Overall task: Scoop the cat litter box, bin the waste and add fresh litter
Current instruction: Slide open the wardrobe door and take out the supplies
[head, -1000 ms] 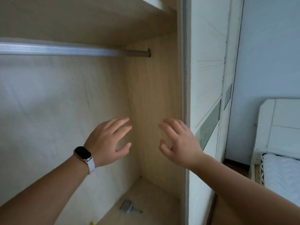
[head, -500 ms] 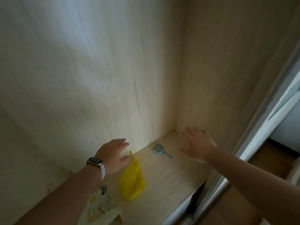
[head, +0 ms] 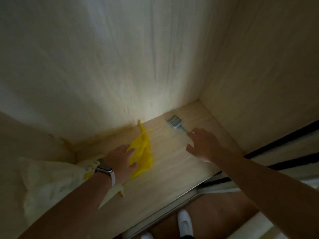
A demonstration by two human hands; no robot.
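Litter scoop (head: 174,121) on wardrobe floor (head: 172,171) (dim)

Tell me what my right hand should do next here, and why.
Probably close the right hand round the handle of the blue litter scoop. Its open fingers reach the handle's end but are not yet curled round it, the scoop lies flat on the wardrobe floor, and the left hand is on the yellow plastic bag.

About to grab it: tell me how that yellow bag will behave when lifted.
The yellow bag looks thin and crumpled, so it is probably floppy and light. Its handle loops trail loosely, so it will likely sag and change shape once raised.
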